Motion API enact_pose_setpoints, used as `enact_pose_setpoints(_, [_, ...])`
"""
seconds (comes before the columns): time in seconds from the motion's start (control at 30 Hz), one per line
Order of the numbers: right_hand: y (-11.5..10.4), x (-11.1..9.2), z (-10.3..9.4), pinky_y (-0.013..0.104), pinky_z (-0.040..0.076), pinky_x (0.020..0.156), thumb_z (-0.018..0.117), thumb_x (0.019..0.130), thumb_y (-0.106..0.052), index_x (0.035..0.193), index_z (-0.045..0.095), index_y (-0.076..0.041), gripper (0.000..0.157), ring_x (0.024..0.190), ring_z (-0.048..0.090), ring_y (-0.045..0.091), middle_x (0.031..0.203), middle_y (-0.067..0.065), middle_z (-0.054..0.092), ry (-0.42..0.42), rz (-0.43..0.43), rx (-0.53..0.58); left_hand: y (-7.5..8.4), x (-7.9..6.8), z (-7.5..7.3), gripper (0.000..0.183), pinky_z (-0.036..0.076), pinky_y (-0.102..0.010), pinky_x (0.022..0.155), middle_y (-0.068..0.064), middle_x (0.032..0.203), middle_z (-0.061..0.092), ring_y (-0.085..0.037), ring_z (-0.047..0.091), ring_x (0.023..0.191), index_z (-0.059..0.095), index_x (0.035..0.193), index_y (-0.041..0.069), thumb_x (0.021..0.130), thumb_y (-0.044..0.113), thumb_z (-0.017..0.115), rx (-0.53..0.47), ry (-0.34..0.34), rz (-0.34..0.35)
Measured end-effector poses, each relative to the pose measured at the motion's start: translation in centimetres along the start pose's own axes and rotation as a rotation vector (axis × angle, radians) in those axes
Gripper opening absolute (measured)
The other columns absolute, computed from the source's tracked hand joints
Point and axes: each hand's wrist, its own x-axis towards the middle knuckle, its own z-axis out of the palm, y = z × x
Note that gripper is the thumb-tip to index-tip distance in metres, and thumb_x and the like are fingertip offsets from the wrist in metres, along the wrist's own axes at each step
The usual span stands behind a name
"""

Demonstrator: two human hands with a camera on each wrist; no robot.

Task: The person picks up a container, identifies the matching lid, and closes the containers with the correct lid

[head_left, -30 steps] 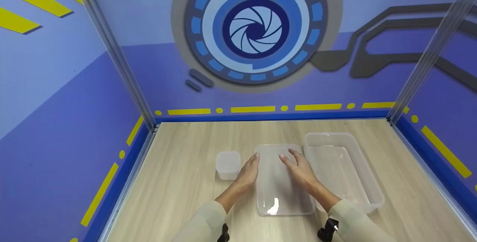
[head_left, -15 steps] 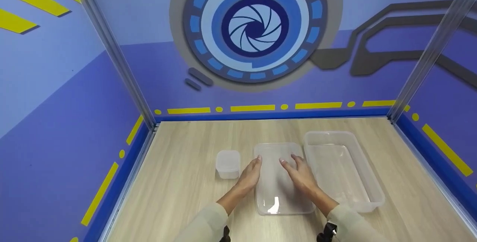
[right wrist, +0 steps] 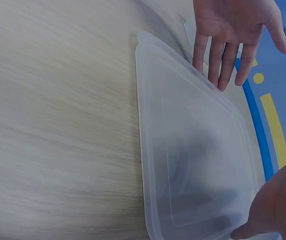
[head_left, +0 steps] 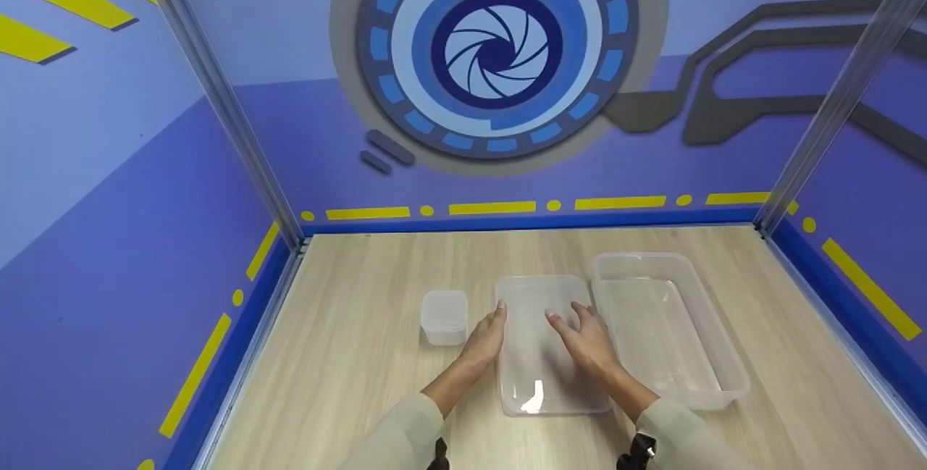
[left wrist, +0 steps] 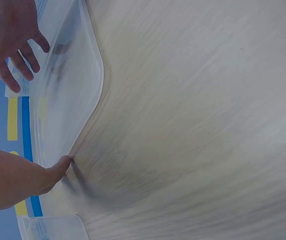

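1. The head view looks forward and down on the wooden table (head_left: pixel 362 354) from some way above.
2. The left wrist view sits close over the lid (left wrist: pixel 65 95); it seems turned sideways.
3. The right wrist view is equally close. All three share this lid.

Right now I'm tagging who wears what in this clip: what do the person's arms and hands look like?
Both arms wear long, pale cream sleeves that end at the wrists. The left hand and right hand are bare: no gloves, and no rings or watch that I can make out. A small black device sits under the right cuff, and another black device under the left.
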Motion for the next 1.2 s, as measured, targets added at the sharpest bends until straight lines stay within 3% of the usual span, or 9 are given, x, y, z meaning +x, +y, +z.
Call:
enact_pose_setpoints(0.4, [0.0, -0.3, 0.3, 0.064, 0.035, 0.117, 0.063, 0.103, -0.054, 0.148, 0.046, 0.013, 0.083, 0.14, 0.044, 0.056, 0.151, 0.04, 0.044, 0.04, 0.01, -0.043, 0.5, -0.1, -0.1, 0.09, 0.024, -0.059, 0.125, -0.024, 0.16, 0.045, -0.047, 0.036, 0.151, 0.039, 0.159, -0.004, 0.109, 0.068, 0.022, -0.001, 0.025, -0.051])
enact_pose_setpoints(0.8, [-0.3, -0.2, 0.1, 0.063, 0.041, 0.113, 0.069, 0.1, -0.036, 0.141, 0.047, 0.021, 0.073, 0.133, 0.05, 0.058, 0.138, 0.044, 0.053, 0.026, 0.029, -0.088, 0.6, -0.5, -0.2, 0.091, 0.026, -0.061, 0.124, -0.023, 0.154, 0.05, -0.046, 0.041, 0.148, 0.042, 0.157, -0.003, 0.108, 0.07, 0.02, -0.004, -0.004, -0.072])
enact_pose_setpoints(1.03, [-0.5, -0.1, -0.1, 0.063, 0.042, 0.112, 0.068, 0.1, -0.032, 0.143, 0.042, 0.024, 0.076, 0.134, 0.049, 0.059, 0.139, 0.045, 0.052, -0.034, 0.052, -0.1, 0.7, -0.9, -0.4, 0.094, 0.017, -0.064, 0.126, -0.029, 0.164, 0.034, -0.052, 0.026, 0.154, 0.029, 0.161, -0.008, 0.107, 0.069, 0.03, -0.086, -0.047, -0.117])
enact_pose_setpoints(1.2, [-0.8, 0.2, -0.2, 0.063, 0.042, 0.113, 0.067, 0.1, -0.028, 0.143, 0.04, 0.025, 0.073, 0.134, 0.049, 0.059, 0.139, 0.046, 0.051, -0.028, 0.058, -0.042, 1.1, -0.5, -0.6, 0.093, 0.027, -0.061, 0.124, -0.028, 0.154, 0.045, -0.049, 0.04, 0.147, 0.034, 0.157, -0.011, 0.107, 0.068, 0.032, -0.115, -0.044, -0.115])
